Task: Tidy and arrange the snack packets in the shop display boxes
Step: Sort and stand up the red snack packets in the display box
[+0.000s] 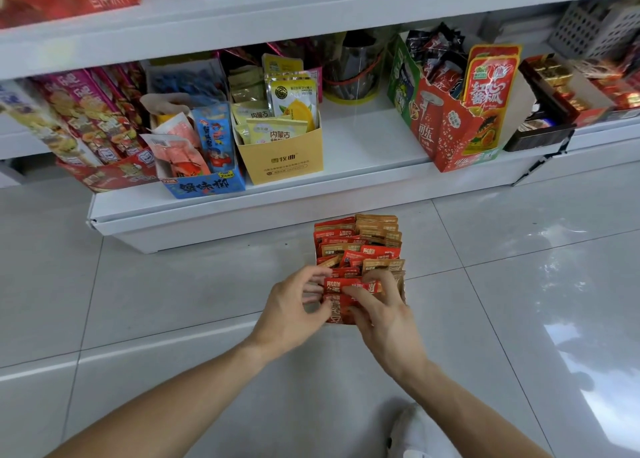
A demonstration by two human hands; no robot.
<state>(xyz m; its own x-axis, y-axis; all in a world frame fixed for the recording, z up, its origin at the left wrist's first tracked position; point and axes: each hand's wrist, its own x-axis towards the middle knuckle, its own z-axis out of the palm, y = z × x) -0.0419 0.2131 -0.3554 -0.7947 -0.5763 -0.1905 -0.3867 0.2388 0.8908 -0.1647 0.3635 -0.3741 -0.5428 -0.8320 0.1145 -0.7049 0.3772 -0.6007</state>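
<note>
A display box (pixel 337 315) full of red and brown snack packets (pixel 360 246) stands on the grey floor tiles below the bottom shelf. Both hands are at its near end. My left hand (pixel 294 305) curls its fingers round the left side of the front red packets (pixel 341 284). My right hand (pixel 377 305) pinches the same front packets from the right, thumb and fingers on their faces. The near wall of the box is mostly hidden by my hands.
The white bottom shelf (pixel 363 146) holds a yellow box (pixel 284 160) of yellow packets, a blue box (pixel 204 186), a red box (pixel 450 135) at right and pink packs (pixel 86 111) at left. A gap lies between yellow and red boxes. My white shoe (pixel 412 430) is near bottom right.
</note>
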